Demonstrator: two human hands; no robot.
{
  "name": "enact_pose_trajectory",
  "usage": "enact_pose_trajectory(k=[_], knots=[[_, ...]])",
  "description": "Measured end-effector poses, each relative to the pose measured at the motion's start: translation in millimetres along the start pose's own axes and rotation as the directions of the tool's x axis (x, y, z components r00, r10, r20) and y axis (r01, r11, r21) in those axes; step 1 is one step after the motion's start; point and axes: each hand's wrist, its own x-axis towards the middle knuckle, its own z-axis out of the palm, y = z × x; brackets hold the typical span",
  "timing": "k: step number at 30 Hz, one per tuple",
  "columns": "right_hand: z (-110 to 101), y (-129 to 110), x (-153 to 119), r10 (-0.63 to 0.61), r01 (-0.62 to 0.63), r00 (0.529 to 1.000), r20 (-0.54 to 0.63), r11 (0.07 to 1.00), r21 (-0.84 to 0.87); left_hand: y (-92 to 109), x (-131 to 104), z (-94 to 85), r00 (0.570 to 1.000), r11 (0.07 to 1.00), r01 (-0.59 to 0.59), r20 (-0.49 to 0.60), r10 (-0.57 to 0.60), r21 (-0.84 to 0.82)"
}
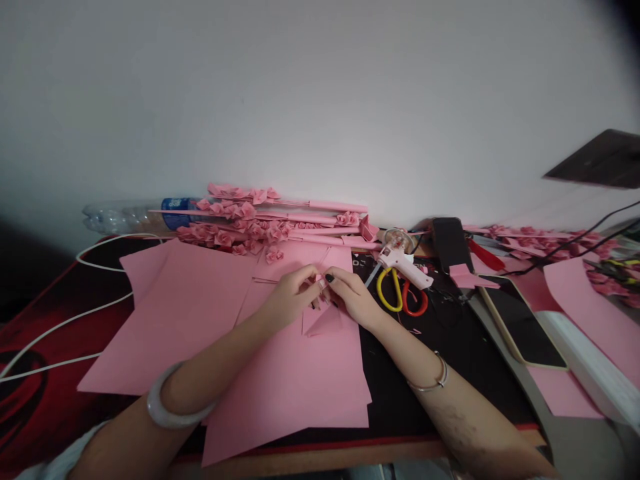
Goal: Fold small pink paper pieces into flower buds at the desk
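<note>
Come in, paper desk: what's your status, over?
Left hand, right hand: fingertips together on small pink paper piece. Glue gun, scissors off to the right, not between hands. Over.

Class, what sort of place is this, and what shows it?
Probably a desk used for papercraft: large pink paper sheets, folded pink paper roses and a white glue gun.

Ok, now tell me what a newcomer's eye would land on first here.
Probably the pink paper flowers on long stems, heaped along the foot of the wall. Next, the left hand and right hand, meeting over large pink sheets with a small pink paper piece at their fingertips. The scissors' yellow and red handles also stand out against the black mat, right of the hands.
</note>
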Motion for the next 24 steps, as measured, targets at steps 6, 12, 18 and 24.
enact_pose_trajectory(k=[6, 12, 18, 24], knots=[[0.5, -0.3, 2.1, -0.013, 0.013, 1.0, 0.004, 0.995, -0.102, -4.0, 1.9, 0.4, 0.999, 1.0, -0.011, -0.03, 0.011, -0.013], [1.0, 2.4, 1.9, -0.01, 0.011, 1.0, 0.009, 0.991, -0.132, 1.4, 1.7, -0.9, 0.994, 0.998, -0.032, -0.104, 0.025, -0.06], [2.6, 1.7, 1.5, 0.006, -0.009, 1.0, -0.02, 0.989, -0.145, -0.5, 3.2, -2.6, 0.983, 0.992, -0.027, -0.182, 0.003, -0.127], [3.7, -1.5, 1.2, 0.015, -0.029, 0.995, -0.094, 0.988, -0.153, -2.3, 7.4, -3.9, 0.971, 0.981, -0.024, -0.239, -0.023, -0.194]])
